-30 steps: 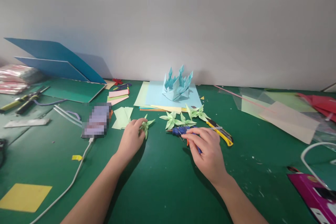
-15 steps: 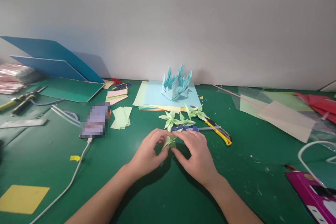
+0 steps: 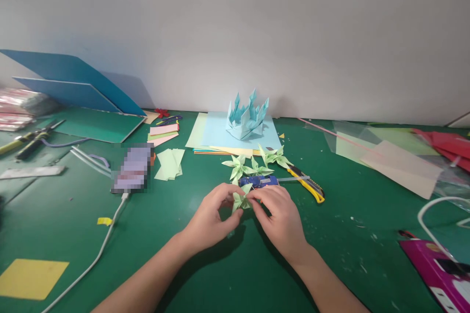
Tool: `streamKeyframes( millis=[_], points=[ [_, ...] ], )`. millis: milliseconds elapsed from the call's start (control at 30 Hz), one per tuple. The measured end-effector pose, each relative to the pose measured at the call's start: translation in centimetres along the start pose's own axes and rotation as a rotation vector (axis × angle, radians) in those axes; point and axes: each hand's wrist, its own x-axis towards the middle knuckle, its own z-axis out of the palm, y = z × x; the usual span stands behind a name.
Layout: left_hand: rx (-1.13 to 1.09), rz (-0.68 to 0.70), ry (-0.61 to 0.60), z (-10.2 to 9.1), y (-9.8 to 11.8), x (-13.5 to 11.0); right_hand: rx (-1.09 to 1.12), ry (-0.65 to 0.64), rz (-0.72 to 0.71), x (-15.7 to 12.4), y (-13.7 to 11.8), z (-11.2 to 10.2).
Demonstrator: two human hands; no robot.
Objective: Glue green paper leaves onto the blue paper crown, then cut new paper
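Observation:
Both hands meet at the middle of the green table (image 3: 227,274). My left hand (image 3: 210,216) and my right hand (image 3: 279,219) each pinch a small light-green folded paper flower (image 3: 241,199) between the fingertips, a little above the table. Just behind it lies a blue tool (image 3: 259,181) with a thin grey rod. Further back lie three more green paper flowers (image 3: 253,162). A light-blue folded paper crown (image 3: 247,116) stands on a stack of coloured sheets (image 3: 216,134) near the white wall.
A yellow utility knife (image 3: 307,185) lies right of the flowers. A phone (image 3: 132,167) with a white cable (image 3: 93,259) is at the left, beside green paper slips (image 3: 169,163). Blue boards (image 3: 73,80) lean at far left. Clear film (image 3: 389,154) and a magenta box (image 3: 436,274) are at right.
My left hand carried the green flower from the left to the middle. My right hand let go of the blue tool and joined it on the flower, which is now lifted slightly.

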Motion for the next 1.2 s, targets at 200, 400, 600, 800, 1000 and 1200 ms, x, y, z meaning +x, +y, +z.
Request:
streamKeyframes(
  millis=[200, 400, 600, 800, 1000, 1200],
  points=[
    [-0.106, -0.115, 0.074, 0.3, 0.3, 0.2, 0.002, 0.054, 0.004, 0.0, -0.5, -0.2],
    [-0.480, -0.266, 0.170, -0.6, 0.6, 0.7, -0.179, 0.080, 0.155, 0.3, 1.5, -1.8],
    [-0.704, -0.367, 0.239, -0.9, 0.3, 0.9, -0.246, -0.297, 0.449, -0.4, 4.1, -3.0],
    [-0.714, -0.367, 0.321, -0.9, 0.5, 1.0, -0.222, -0.409, 0.562, 0.0, 3.1, -2.6],
    [-0.683, -0.324, 0.580, -1.6, 0.2, 1.3, 0.110, -0.250, 0.751, 0.6, 2.7, -2.9],
    [-0.701, -0.344, 0.507, -1.2, 0.4, 1.2, 0.711, 0.014, 0.959, 1.2, 2.1, -3.5]
  ],
)
